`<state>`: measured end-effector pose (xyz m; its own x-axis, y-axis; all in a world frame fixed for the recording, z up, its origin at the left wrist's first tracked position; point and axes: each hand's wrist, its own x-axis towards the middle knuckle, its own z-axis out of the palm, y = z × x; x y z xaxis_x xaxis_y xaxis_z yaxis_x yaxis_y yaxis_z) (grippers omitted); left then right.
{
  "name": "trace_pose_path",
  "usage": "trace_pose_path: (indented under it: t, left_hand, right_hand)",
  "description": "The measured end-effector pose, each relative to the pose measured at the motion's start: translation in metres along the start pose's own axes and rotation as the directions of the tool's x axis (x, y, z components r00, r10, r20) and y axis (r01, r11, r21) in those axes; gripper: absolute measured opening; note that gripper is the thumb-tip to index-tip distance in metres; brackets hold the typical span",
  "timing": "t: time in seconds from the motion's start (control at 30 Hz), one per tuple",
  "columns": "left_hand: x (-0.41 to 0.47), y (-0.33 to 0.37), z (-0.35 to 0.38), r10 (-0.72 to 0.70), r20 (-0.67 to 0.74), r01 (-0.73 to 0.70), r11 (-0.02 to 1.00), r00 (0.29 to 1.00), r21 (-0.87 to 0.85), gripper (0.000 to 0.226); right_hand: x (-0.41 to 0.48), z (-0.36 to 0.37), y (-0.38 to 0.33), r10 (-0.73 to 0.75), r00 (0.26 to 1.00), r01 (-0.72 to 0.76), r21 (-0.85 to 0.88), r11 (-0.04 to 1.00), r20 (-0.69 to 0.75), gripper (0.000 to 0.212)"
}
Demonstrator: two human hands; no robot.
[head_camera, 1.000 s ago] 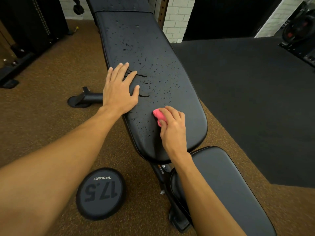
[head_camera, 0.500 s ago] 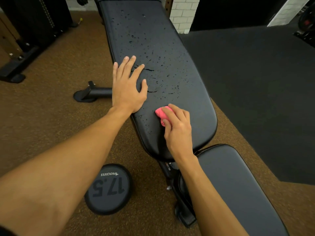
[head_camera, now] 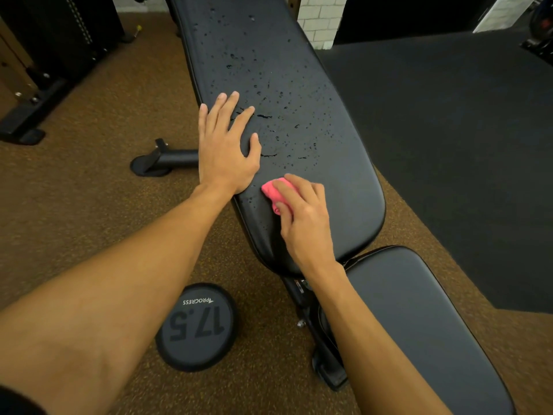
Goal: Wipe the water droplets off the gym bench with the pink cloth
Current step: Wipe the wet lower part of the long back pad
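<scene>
The black bench (head_camera: pixel 299 70) was speckled with droplets (head_camera: pixel 281 94) over its middle and far part. The left hand (head_camera: pixel 226 148) lay flat on the bench's left edge, fingers straight and slightly spread. The right hand (head_camera: pixel 302 217), just beside it and nearer the bench's near end, curled fingers and thumb round the bunched pink cloth (head_camera: pixel 273 190), pressing it onto the bench. The seat pad (head_camera: pixel 419 324) lay under the right forearm. On the brown floor (head_camera: pixel 89 205), left of the bench, sat a dumbbell (head_camera: pixel 196 326), its round end reading "PROGRESS" and "17.5", upside down in this view. A dark mat (head_camera: pixel 463 145) covered the ground on the right.
</scene>
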<state>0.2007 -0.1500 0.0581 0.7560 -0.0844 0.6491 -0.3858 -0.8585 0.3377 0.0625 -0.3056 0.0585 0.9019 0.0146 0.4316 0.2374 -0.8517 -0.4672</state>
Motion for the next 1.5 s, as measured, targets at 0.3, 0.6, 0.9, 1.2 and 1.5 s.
trace_pose_path:
  t: [0.3, 0.6, 0.9, 1.2, 1.5]
  left_hand:
    - [0.001, -0.002, 0.001, -0.004, -0.022, 0.004, 0.999, 1.0, -0.032, 0.048]
    - [0.0, -0.001, 0.001, -0.007, -0.012, 0.006, 0.999, 1.0, -0.041, 0.049]
    - [0.0, -0.003, 0.0, -0.002, 0.027, 0.002, 1.0, 1.0, -0.026, 0.051]
    - [0.004, -0.005, -0.011, 0.003, 0.183, 0.001, 1.0, 0.983, -0.023, 0.06]
    - [-0.073, 0.033, -0.05, 0.022, 0.161, 0.017, 0.97, 0.987, -0.241, 0.032]
  right_hand:
    - [-0.015, -0.011, 0.025, -0.031, 0.999, 0.032, -0.029, 0.999, 0.017, 0.032]
    - [-0.054, -0.014, 0.011, -0.154, 0.982, 0.152, 0.032, 0.988, 0.113, 0.033]
    - [-0.035, 0.003, 0.004, 0.047, 0.999, -0.048, 0.024, 0.999, 0.009, 0.032]
    - [-0.084, -0.028, 0.019, -0.056, 0.976, 0.051, 0.027, 0.998, 0.209, 0.042]
    - [-0.095, -0.052, 0.032, 0.145, 0.949, -0.178, 0.095, 0.979, 0.278, 0.058]
